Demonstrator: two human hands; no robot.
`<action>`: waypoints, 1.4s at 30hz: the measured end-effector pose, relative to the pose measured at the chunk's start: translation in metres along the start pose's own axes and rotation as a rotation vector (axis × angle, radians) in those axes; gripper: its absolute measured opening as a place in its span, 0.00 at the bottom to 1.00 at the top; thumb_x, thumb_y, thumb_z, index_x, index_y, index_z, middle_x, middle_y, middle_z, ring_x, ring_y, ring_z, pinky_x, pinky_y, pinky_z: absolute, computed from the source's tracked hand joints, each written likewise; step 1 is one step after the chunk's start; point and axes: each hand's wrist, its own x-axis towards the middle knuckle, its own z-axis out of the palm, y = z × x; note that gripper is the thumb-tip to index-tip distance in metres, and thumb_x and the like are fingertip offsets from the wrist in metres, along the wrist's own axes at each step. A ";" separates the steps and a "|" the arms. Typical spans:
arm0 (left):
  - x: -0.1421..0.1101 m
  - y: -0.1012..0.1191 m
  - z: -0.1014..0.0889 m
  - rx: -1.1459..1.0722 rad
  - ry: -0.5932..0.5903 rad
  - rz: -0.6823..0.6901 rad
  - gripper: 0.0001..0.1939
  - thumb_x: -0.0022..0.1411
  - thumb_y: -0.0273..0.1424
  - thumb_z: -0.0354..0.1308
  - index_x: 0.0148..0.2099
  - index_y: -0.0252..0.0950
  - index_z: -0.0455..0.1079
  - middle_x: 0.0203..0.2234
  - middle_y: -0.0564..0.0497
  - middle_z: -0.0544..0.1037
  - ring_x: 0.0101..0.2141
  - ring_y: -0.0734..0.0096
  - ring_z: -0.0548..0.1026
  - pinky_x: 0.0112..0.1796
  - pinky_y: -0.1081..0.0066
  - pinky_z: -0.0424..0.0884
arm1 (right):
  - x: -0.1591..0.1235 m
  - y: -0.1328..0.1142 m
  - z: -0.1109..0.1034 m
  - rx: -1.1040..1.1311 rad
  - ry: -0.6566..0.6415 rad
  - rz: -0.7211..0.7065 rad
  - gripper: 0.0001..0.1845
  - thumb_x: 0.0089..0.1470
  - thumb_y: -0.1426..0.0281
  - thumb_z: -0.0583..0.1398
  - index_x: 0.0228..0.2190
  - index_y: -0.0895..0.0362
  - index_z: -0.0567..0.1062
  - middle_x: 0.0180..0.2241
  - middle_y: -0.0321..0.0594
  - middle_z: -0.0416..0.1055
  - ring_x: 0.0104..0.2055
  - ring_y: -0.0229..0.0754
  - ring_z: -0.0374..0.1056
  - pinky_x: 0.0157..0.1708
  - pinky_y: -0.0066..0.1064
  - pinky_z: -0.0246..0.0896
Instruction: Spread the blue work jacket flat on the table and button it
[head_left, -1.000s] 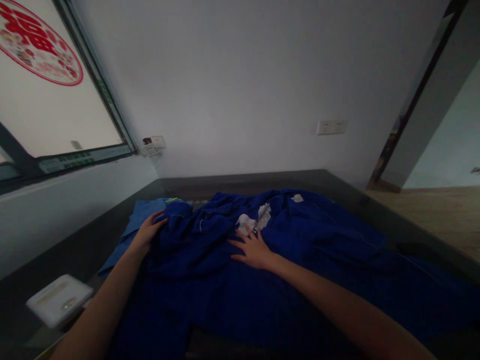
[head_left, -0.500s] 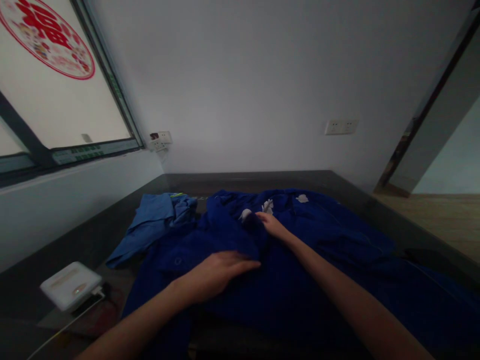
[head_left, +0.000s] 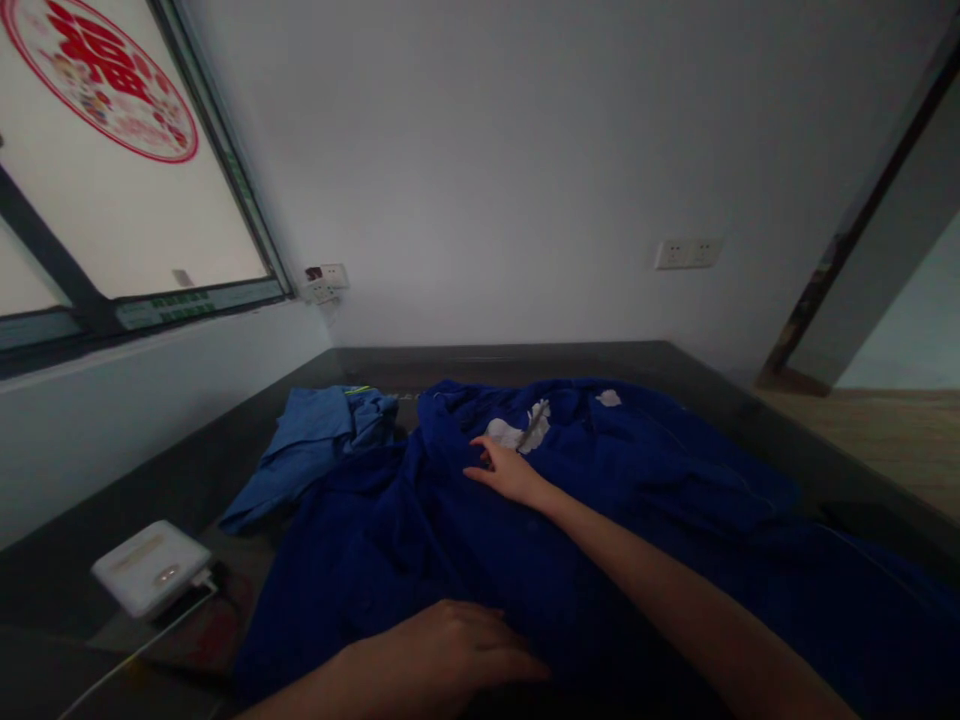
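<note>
A large royal-blue garment [head_left: 645, 480] with white printed patches [head_left: 529, 428] lies spread over the dark table, its cloth loosely creased. My right hand [head_left: 514, 475] is over its middle, just below the patches. The thumb and fingers there are apart, with no cloth visible between them. Closer to me, my left hand [head_left: 457, 645] rests palm down at the near part of the garment. Its thumb points right, apart from the fingers, whose tips are partly hidden in shadow.
A folded lighter-blue garment [head_left: 319, 435] lies at the left, touching the royal-blue one. At the near left, a white box-shaped device [head_left: 150, 568] has a white cable [head_left: 142, 650] plugged in. The table [head_left: 510, 353] meets the wall behind, and a window [head_left: 135, 220] is at the left.
A raised fold of the royal-blue garment has come down flatter, uncovering more of the white patches. My left hand has moved towards me; my right hand has shifted slightly left and nearer.
</note>
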 end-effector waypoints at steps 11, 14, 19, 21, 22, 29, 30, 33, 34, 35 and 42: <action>-0.064 -0.026 0.003 0.545 0.284 -0.406 0.46 0.47 0.14 0.49 0.65 0.54 0.48 0.63 0.54 0.56 0.62 0.55 0.52 0.59 0.41 0.43 | 0.057 -0.001 -0.007 -0.017 0.119 -0.071 0.25 0.46 0.80 0.58 0.47 0.52 0.74 0.45 0.38 0.73 0.45 0.43 0.67 0.48 0.35 0.60; -0.096 -0.046 0.014 0.671 0.438 -0.641 0.51 0.43 0.13 0.49 0.66 0.55 0.44 0.66 0.53 0.48 0.63 0.49 0.48 0.58 0.41 0.49 | 0.049 0.010 -0.034 -0.069 0.163 -0.076 0.26 0.45 0.83 0.54 0.44 0.53 0.76 0.47 0.37 0.73 0.50 0.43 0.66 0.54 0.35 0.56; -0.118 -0.071 0.024 0.517 0.546 -0.769 0.48 0.46 0.18 0.50 0.67 0.51 0.42 0.66 0.51 0.45 0.61 0.53 0.57 0.56 0.53 0.61 | 0.026 0.038 -0.085 -0.083 0.216 0.002 0.27 0.41 0.83 0.50 0.40 0.57 0.79 0.44 0.40 0.76 0.49 0.43 0.68 0.54 0.34 0.57; -0.120 -0.078 0.023 0.441 0.582 -0.806 0.45 0.48 0.20 0.50 0.67 0.49 0.43 0.65 0.49 0.51 0.58 0.55 0.63 0.55 0.56 0.63 | 0.013 0.054 -0.102 -0.055 0.240 0.069 0.27 0.41 0.83 0.50 0.40 0.58 0.79 0.44 0.40 0.76 0.50 0.44 0.68 0.54 0.34 0.56; -0.121 -0.081 0.021 0.408 0.596 -0.833 0.43 0.49 0.21 0.50 0.67 0.48 0.44 0.63 0.48 0.56 0.56 0.56 0.65 0.54 0.57 0.64 | 0.005 0.061 -0.108 -0.040 0.251 0.110 0.27 0.41 0.82 0.51 0.40 0.58 0.79 0.44 0.41 0.76 0.50 0.44 0.68 0.55 0.35 0.56; -0.120 -0.086 0.006 0.007 0.611 -1.022 0.30 0.54 0.33 0.50 0.61 0.43 0.55 0.45 0.49 0.76 0.43 0.55 0.76 0.46 0.61 0.70 | -0.051 0.078 -0.114 0.206 0.180 0.170 0.21 0.54 0.68 0.55 0.49 0.56 0.72 0.51 0.42 0.70 0.53 0.46 0.65 0.56 0.41 0.55; -0.119 -0.083 0.003 -0.069 0.612 -1.006 0.28 0.55 0.34 0.49 0.59 0.43 0.56 0.43 0.49 0.77 0.42 0.56 0.77 0.45 0.62 0.71 | -0.058 0.073 -0.113 0.242 0.160 0.140 0.22 0.55 0.64 0.55 0.51 0.55 0.70 0.53 0.42 0.69 0.54 0.46 0.64 0.56 0.41 0.54; -0.117 -0.070 -0.005 -0.251 0.633 -0.933 0.26 0.56 0.38 0.49 0.57 0.41 0.56 0.43 0.50 0.77 0.43 0.60 0.76 0.45 0.67 0.71 | -0.074 0.055 -0.109 0.318 0.113 0.076 0.28 0.53 0.59 0.58 0.55 0.52 0.66 0.57 0.41 0.64 0.57 0.46 0.61 0.57 0.39 0.54; -0.118 -0.066 -0.006 -0.300 0.620 -0.912 0.27 0.56 0.40 0.49 0.58 0.41 0.54 0.45 0.50 0.75 0.44 0.61 0.75 0.46 0.68 0.71 | -0.078 0.049 -0.108 0.346 0.095 0.074 0.31 0.51 0.59 0.60 0.56 0.51 0.64 0.57 0.41 0.63 0.56 0.45 0.61 0.56 0.39 0.55; -0.119 -0.062 -0.006 -0.345 0.589 -0.898 0.28 0.57 0.41 0.49 0.59 0.42 0.52 0.47 0.50 0.74 0.45 0.63 0.74 0.47 0.69 0.70 | -0.081 0.044 -0.107 0.377 0.072 0.087 0.35 0.48 0.60 0.62 0.57 0.51 0.62 0.57 0.41 0.62 0.55 0.46 0.63 0.54 0.38 0.59; -0.133 -0.043 0.009 -0.376 0.241 -0.824 0.38 0.52 0.45 0.58 0.63 0.49 0.50 0.56 0.52 0.67 0.54 0.58 0.66 0.52 0.62 0.66 | -0.093 0.020 -0.113 0.362 -0.046 0.285 0.37 0.44 0.68 0.64 0.56 0.56 0.63 0.28 0.34 0.72 0.15 0.28 0.57 0.14 0.21 0.54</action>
